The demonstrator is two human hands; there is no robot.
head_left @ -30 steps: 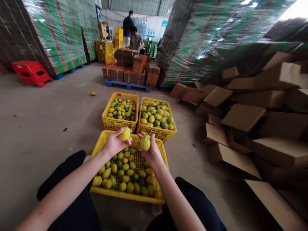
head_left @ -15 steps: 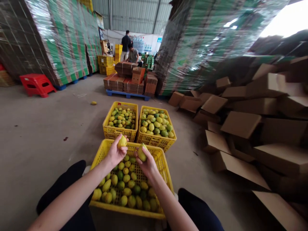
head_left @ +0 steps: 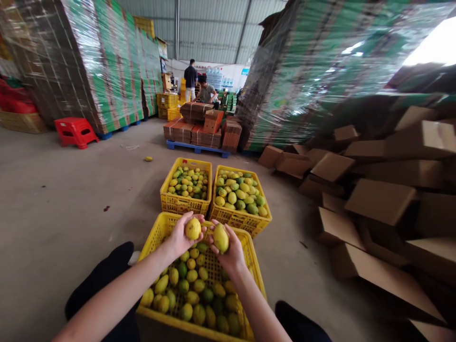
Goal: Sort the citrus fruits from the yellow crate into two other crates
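Left hand [head_left: 180, 236] cups a round lemon [head_left: 193, 229], right hand [head_left: 233, 252] a longer lemon [head_left: 221, 238], and remotely I judge both light, firm, best held mid-belly.

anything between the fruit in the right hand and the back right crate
Only the front crate's far rim and the back right crate's near rim seem to lie ahead of the fruit in the right hand; nothing taller shows.
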